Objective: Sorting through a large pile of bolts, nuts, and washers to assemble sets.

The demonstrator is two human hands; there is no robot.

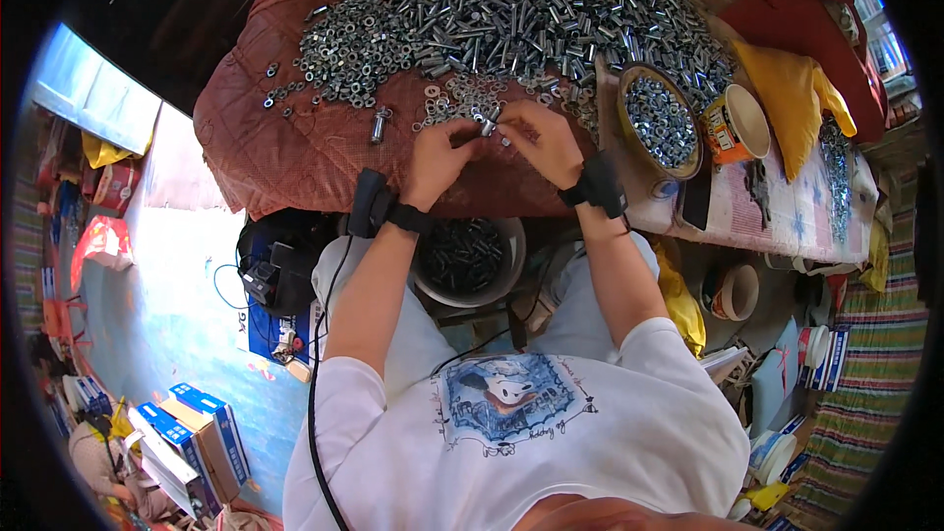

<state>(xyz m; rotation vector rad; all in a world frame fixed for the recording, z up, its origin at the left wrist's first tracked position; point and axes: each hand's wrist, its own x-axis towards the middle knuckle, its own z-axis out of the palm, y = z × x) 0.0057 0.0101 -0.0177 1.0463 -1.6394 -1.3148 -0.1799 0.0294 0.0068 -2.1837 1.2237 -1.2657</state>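
Observation:
Over the near edge of a cloth-covered table, my left hand (440, 157) is closed, thumb and fingertips pinching a small shiny metal bolt (487, 125). My right hand (547, 146) is pinched at the other end of the same bolt, its fingertips nearly meeting the left ones. A small bright metal piece (505, 142) shows just under the right fingers; its kind is hard to make out. Thin flat washers (462, 98) lie scattered just beyond the hands. Left of them, a bolt with a sleeve (379, 125) rests on the red-brown cloth (295, 157).
A heap of metal bolts (531, 10) covers the far table, with loose nuts (344, 59) at its left. To the right stand a bowl of nuts (661, 123) and a paper tub (739, 126). Below the table edge, a bucket (506, 270) holds dark metal pieces between my knees.

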